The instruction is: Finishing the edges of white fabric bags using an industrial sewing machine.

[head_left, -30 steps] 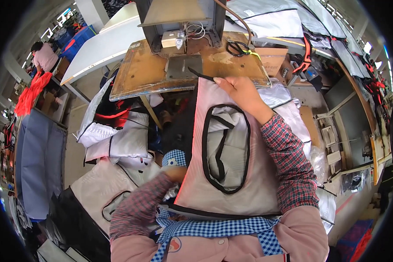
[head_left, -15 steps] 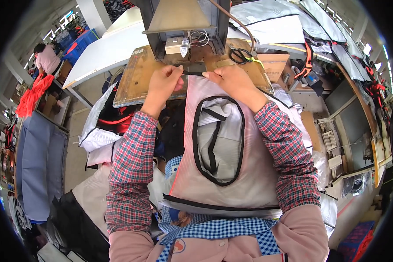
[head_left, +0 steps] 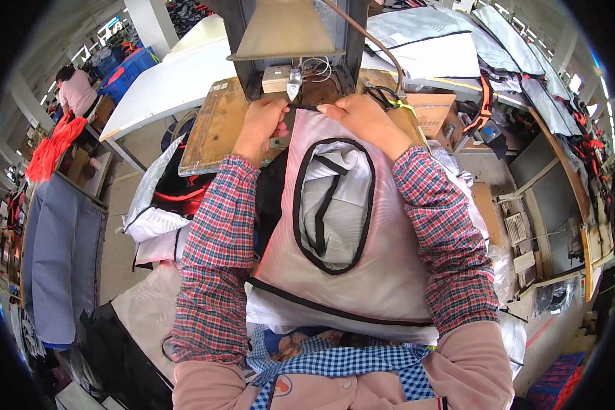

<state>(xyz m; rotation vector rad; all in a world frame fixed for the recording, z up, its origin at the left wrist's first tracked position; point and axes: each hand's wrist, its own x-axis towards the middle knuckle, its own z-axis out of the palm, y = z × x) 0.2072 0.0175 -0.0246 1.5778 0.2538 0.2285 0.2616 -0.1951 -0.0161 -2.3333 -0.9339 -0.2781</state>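
A pale fabric piece (head_left: 396, 232) with black binding hangs from my hands toward my lap. In its middle is an oval opening edged in black, with white and grey cloth showing inside. At its far end, my left hand (head_left: 265, 125) pinches the left end of a short black edge strip (head_left: 303, 107). Closed on the same edge further right is my right hand (head_left: 357, 117), thumb on top. The strip is held taut between them, just below the pointed metal tip (head_left: 293, 90) of a machine (head_left: 283, 31). Fingertips of both hands are partly hidden.
Under the machine lies a worn wooden board (head_left: 215, 126), with black-handled scissors (head_left: 383, 96) at its right. White tables (head_left: 167, 85) stand behind. Fabric piles lie at both sides. A person in pink (head_left: 76, 92) sits far left. At right stands a metal-framed rack (head_left: 547, 212).
Both hands have brought the black edge slightly up toward the machine tip. The fabric's lower part has shifted a little left, and my left forearm has moved right.
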